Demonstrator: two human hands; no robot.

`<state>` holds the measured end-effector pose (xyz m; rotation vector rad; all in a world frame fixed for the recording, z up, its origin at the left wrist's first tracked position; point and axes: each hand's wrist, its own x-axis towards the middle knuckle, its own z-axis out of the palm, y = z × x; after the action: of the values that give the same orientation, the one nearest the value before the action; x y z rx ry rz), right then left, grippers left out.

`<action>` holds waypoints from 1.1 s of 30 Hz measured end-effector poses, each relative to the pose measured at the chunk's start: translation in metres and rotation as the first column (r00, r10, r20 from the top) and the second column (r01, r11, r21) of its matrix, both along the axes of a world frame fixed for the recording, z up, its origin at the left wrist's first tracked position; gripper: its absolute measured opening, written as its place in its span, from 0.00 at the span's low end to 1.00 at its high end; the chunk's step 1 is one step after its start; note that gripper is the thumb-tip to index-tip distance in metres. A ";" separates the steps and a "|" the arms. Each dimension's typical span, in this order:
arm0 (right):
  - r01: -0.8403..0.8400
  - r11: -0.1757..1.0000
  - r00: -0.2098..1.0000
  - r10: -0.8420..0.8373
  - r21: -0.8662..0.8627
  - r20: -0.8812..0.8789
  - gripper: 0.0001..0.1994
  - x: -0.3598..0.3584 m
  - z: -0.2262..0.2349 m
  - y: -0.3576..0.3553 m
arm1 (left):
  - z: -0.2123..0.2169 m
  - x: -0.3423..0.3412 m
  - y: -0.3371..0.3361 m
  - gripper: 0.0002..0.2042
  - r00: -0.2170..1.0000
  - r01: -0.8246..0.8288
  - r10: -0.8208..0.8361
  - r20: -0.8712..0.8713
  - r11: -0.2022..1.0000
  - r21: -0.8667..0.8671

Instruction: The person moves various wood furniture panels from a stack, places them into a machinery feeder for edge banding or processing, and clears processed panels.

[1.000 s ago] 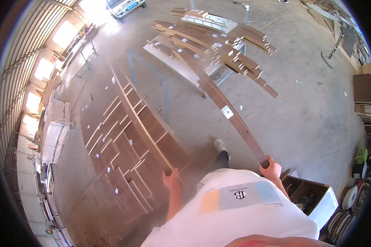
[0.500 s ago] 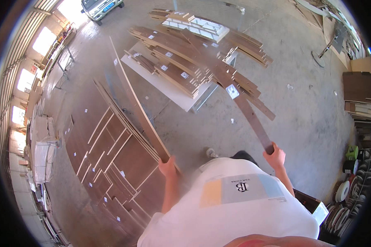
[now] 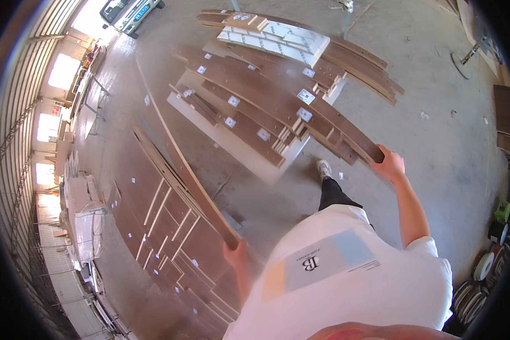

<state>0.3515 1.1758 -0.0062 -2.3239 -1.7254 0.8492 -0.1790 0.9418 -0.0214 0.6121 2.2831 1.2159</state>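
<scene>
My left hand (image 3: 237, 258) is closed around the near end of a long, narrow brown board (image 3: 194, 187), which slants away to the far left above the floor. The fingers of my right hand (image 3: 390, 165) grip the near end of another long brown board (image 3: 348, 127), marked with a white label. That board extends over a stack of brown boards (image 3: 249, 116), several of them labelled, on a white panel (image 3: 180, 106). Whether it rests on the stack I cannot tell. Close to my left hand are flat brown panels (image 3: 147, 204) with pale edges.
White patterned boards (image 3: 277, 42) lie atop the far part of the stack. Beyond, at the far left, stands a vehicle (image 3: 131, 16). Rolls of edging (image 3: 481, 266) sit at the right rim. Wrapped bundles (image 3: 88, 221) line the left wall.
My right hand and its board have moved forward, closer to the stack. The view has turned and advanced, and one foot shows farther ahead. My left hand still grips its board.
</scene>
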 end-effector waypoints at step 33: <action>-0.245 0.936 0.956 0.277 -0.253 0.097 0.22 -0.126 -0.238 0.363 | 0.082 0.107 0.174 0.23 0.982 -0.187 0.191 0.000 0.962 -0.196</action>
<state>0.2252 1.5390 -0.2439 -2.3774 -2.1345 1.0186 -0.0719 1.1160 0.0604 0.3151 2.4521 1.0566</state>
